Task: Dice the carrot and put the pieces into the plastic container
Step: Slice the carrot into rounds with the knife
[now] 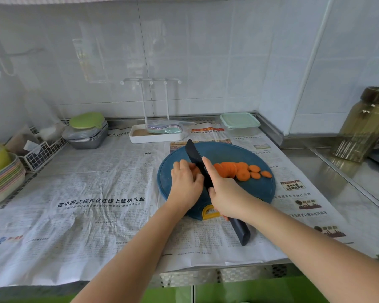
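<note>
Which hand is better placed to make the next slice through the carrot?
Right: the right hand grips the knife, blade against the carrot slices; the left hand lies beside it, without a tool.

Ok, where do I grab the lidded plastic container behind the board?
Probably take the plastic container by its left and right walls just under the mint lid, reaching from the front: its back sits by the steel ledge, while the cutting board side is open.

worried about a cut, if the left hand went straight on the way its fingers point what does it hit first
Most likely the knife blade: the left hand points right with its curled fingertips almost against the blade's flat side. The carrot slices lie beyond it. Exact gap is unclear.
</note>
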`<state>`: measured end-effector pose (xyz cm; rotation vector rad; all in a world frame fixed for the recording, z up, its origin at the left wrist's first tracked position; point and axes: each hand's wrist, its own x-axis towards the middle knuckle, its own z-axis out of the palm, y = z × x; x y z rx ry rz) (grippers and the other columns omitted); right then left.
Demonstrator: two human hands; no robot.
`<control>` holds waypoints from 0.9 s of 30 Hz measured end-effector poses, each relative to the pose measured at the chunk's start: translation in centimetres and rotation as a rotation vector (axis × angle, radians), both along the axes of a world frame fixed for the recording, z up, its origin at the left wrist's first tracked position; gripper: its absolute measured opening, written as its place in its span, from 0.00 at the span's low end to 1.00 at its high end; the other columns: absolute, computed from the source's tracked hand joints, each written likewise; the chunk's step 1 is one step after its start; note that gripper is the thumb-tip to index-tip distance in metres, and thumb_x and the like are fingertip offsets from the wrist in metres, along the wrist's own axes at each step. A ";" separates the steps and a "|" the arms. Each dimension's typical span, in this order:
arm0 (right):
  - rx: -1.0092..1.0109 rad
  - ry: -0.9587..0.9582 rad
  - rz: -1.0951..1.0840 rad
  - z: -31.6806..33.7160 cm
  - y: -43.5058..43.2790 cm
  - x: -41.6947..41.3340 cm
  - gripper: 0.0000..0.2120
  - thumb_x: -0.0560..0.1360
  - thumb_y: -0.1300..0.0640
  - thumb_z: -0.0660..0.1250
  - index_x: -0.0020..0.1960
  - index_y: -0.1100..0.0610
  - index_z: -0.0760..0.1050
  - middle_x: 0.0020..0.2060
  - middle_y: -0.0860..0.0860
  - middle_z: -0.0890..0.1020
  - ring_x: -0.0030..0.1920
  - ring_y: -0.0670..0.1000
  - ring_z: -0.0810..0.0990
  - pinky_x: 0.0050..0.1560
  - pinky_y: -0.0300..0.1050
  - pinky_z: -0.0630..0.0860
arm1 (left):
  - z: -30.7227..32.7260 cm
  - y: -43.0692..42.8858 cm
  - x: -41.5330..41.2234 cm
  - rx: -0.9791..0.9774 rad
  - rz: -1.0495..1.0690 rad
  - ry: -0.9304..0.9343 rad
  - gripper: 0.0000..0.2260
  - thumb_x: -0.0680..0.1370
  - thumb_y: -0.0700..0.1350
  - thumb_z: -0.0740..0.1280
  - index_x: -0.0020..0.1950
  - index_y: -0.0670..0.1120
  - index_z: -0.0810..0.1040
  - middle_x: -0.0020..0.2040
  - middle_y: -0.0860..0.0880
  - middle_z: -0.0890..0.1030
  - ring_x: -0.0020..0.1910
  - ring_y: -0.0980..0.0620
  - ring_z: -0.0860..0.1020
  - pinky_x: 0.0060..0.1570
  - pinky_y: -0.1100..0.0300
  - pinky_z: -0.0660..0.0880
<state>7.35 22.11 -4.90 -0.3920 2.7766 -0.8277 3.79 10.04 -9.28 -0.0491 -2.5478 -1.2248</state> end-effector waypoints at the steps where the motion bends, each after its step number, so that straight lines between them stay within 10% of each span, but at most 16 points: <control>1: -0.016 0.009 -0.008 -0.2 0.0 0.1 0.36 0.82 0.60 0.53 0.76 0.41 0.32 0.37 0.56 0.77 0.27 0.48 0.72 0.37 0.49 0.79 | 0.0 0.0 0.0 0.006 -0.002 0.003 0.04 0.78 0.41 0.60 0.50 0.44 0.65 0.51 0.47 0.66 0.53 0.49 0.65 0.52 0.59 0.62; 11: -0.334 -0.162 -0.118 -0.4 1.1 0.3 0.30 0.81 0.57 0.59 0.77 0.48 0.49 0.36 0.55 0.79 0.26 0.48 0.75 0.29 0.41 0.75 | -0.1 0.0 0.1 0.120 0.048 0.007 0.03 0.79 0.42 0.60 0.51 0.45 0.68 0.51 0.47 0.69 0.54 0.48 0.69 0.57 0.53 0.67; 15: -0.399 -0.316 -0.199 0.2 1.4 1.1 0.21 0.82 0.44 0.52 0.53 0.63 0.70 0.28 0.54 0.73 0.23 0.51 0.69 0.27 0.44 0.71 | 0.0 -0.2 0.0 0.093 0.040 -0.008 0.04 0.79 0.44 0.60 0.52 0.45 0.67 0.52 0.47 0.68 0.54 0.49 0.69 0.55 0.56 0.67; 27: -0.163 -0.500 -0.349 3.0 0.5 -0.3 0.30 0.79 0.35 0.47 0.43 0.62 0.68 0.25 0.54 0.69 0.22 0.52 0.67 0.24 0.42 0.68 | -1.0 0.5 -0.1 -0.172 0.081 0.166 0.08 0.79 0.39 0.62 0.52 0.33 0.70 0.51 0.36 0.70 0.49 0.39 0.68 0.49 0.56 0.62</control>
